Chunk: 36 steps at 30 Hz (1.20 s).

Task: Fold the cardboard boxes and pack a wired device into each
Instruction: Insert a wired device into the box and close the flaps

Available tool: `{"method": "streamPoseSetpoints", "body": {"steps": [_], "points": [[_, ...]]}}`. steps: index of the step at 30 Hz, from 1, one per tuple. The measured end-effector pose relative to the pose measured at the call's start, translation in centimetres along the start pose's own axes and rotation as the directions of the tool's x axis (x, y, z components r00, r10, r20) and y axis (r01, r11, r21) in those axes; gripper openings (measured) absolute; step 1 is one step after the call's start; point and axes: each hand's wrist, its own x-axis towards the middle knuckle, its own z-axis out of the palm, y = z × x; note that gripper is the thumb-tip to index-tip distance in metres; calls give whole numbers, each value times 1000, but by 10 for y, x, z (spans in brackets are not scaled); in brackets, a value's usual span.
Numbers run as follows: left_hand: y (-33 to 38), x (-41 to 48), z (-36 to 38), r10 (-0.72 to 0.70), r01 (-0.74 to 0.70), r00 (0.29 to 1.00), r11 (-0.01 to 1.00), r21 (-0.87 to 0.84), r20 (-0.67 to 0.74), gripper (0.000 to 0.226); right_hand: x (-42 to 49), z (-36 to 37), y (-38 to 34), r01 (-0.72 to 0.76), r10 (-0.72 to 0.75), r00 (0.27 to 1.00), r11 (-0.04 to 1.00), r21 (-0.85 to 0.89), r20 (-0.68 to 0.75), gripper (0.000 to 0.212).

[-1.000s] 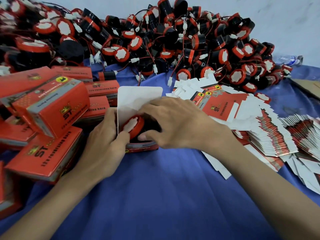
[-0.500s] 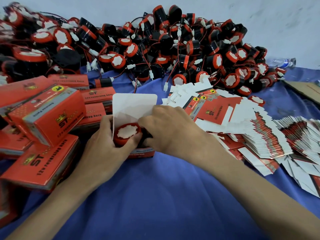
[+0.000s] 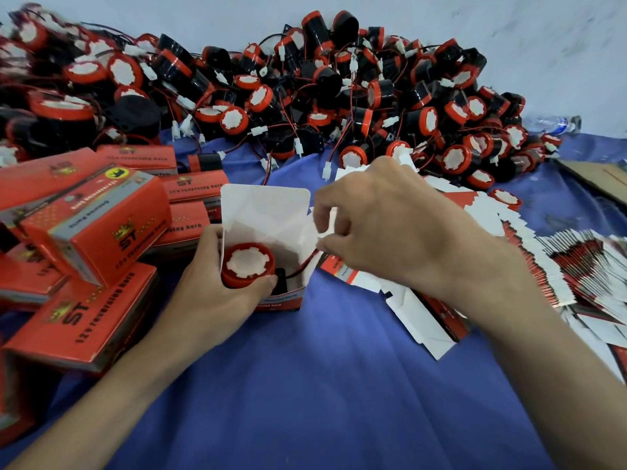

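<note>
- Left grip point(image 3: 213, 293): clamped round the open box point(image 3: 268, 212), thumb on the device point(image 3: 247, 266).
- Device: face up inside the box on the desk point(image 3: 322, 385), wire point(image 3: 300, 266) running right.
- Right grip point(image 3: 407, 232): fingers curled at the box's right side; whether clamped, cannot tell.

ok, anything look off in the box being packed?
One thing: the device sits in the open box, but its wire hangs out over the right wall, beside the right hand. Closing the flaps now would likely pinch it. The left hand grips the box.
</note>
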Motion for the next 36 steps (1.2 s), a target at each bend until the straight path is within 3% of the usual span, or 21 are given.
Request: {"method": "streamPoseSetpoints", "body": {"steps": [2, 4, 6, 8, 13, 18, 24, 30, 36], "points": [[1, -1, 1, -12, 12, 1000, 1000, -12, 1, 47, 3, 6, -10, 17, -9, 992, 998, 65, -124, 3], [2, -1, 2, -17, 18, 1000, 1000, -25, 16, 48, 7, 13, -20, 30, 30, 970, 970, 243, -241, 4], [3, -1, 1, -24, 26, 999, 999, -47, 37, 48, 12, 21, -26, 80, 41, 960, 908, 410, -277, 5], [3, -1, 0, -29, 33, 998, 996, -82, 59, 48, 18, 30, -28, 95, 20, 972, 879, 466, -236, 7], [8, -3, 3, -46, 64, 996, 969, -240, 80, 40, 27, 49, -26, 40, 4, 992, 942, 334, -129, 20], [11, -5, 0, -57, 79, 991, 980, -185, 121, 43, 26, 54, -26, 26, -11, 998, 977, 213, -68, 15], [7, 2, 0, 47, -22, 991, 981, -193, 125, 39, 22, 54, -30, 39, -45, 998, 986, 161, 37, 20], [2, 5, -1, 78, -38, 984, 970, -242, 158, 53, 26, 51, -28, 13, -37, 997, 940, 340, 63, 18], [-5, 5, 3, 146, -91, 975, 950, -298, 168, 58, 18, 47, -28, 194, -245, 964, 913, 358, 104, 25]]}}
